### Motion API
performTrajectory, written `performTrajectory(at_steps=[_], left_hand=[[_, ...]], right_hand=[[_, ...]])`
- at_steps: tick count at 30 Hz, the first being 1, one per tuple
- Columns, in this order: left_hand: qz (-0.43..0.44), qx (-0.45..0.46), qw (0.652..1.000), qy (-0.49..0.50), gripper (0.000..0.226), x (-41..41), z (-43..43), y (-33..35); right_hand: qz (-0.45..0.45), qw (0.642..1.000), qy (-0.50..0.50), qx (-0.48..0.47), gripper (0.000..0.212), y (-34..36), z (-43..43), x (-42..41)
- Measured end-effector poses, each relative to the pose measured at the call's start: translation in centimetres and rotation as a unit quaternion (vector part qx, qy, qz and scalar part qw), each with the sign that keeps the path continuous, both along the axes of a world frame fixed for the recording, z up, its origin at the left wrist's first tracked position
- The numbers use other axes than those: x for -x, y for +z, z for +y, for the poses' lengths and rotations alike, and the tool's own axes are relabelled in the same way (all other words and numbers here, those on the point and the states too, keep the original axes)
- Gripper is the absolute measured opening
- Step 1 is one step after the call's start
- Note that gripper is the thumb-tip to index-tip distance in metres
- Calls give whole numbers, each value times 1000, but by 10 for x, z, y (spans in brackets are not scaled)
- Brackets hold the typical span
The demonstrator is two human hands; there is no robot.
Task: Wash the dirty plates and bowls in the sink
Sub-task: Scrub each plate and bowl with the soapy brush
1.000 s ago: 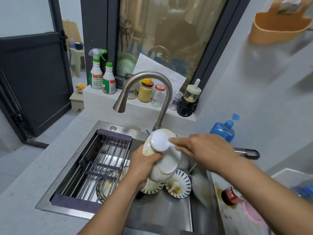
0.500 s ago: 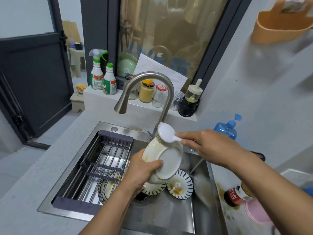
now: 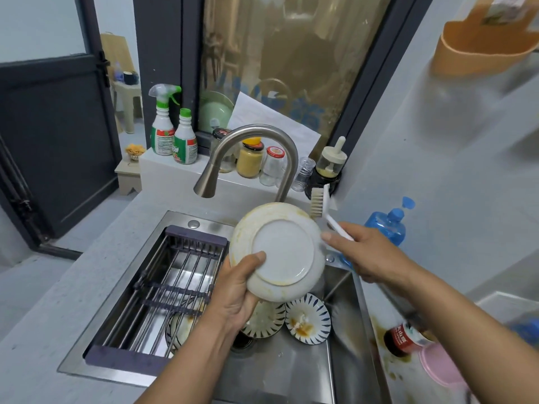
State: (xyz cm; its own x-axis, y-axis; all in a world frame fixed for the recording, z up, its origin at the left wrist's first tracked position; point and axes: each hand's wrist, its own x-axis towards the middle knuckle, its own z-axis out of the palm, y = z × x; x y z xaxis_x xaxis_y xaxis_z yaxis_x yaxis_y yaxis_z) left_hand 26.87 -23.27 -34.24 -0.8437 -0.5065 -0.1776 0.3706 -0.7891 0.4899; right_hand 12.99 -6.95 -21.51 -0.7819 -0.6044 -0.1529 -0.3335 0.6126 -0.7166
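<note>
- Stage shown: scrubbing of one plate [image 3: 280, 252], held above the sink [image 3: 344, 330] at the centre of the frame. By this evidence the task is judged to be at an early stage.
- Left hand [image 3: 239, 290]: grips the plate by its lower left edge, thumb laid across the underside, the other fingers hidden behind. The plate is tilted, its underside towards the camera.
- Right hand [image 3: 367, 255]: fingers curled round the white handle of a brush [image 3: 318, 204]. The bristle head stands at the plate's upper right rim, touching it or just beside it; contact cannot be settled.
- Condition of the held plate: yellowish smears show along the rim and round the foot ring, so it is not yet clean. Its front face is hidden.
- Faucet [image 3: 253, 150], upper centre: no water is seen leaving the spout. No foam is visible on plate or brush.
- Left to do, in the sink basin below the held plate: two patterned plates [image 3: 307, 322] lie side by side, the right one carrying brown food residue. A bowl [image 3: 178, 328] with brown traces lies under the rack [image 3: 175, 281], lower left of centre.
- Done: the rack carries no dishes, and no washed dish can be identified anywhere in view.
- A blue soap bottle [image 3: 385, 225] stands on the desk [image 3: 43, 316] just behind the right hand; a dark sauce bottle [image 3: 405, 339] lies among brown spills at the lower right.
- Judgement: the present plate needs further scrubbing and a rinse, and at least three dishes are unwashed.
</note>
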Motion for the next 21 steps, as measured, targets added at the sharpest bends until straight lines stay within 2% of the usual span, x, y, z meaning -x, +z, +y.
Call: performTrajectory(at_steps=[2, 4, 6, 8, 11, 13, 15, 18, 21], left_hand=[[30, -22, 999, -24, 62, 4, 5, 0], [42, -6, 998, -45, 60, 4, 6, 0], [9, 54, 997, -57, 58, -1, 1, 0], [-54, 157, 984, -65, 63, -8, -12, 3], [-136, 346, 921, -113, 63, -15, -29, 9], [-157, 426, 879, -145, 54, -14, -30, 14], [-163, 438, 871, -150, 50, -9, -25, 13], [-201, 393, 892, -97, 51, -3, -16, 5], [-240, 325, 913, -55, 48, 0, -11, -3]], right_hand=[[-41, 998, -25, 28, 30, -7, -8, -6], [-54, 997, -32, 37, 28, -7, -13, -10], [-30, 999, -15, 20, 30, -7, -12, -8], [0, 1000, 18, -14, 36, -7, -8, -5], [70, 992, 61, -89, 37, -3, -9, -5], [136, 975, 91, -147, 37, 1, -15, -7], [193, 956, 116, -189, 38, 4, -21, -6], [257, 935, 147, -197, 51, 10, -25, -9], [315, 912, 165, -202, 46, 21, -20, -16]])
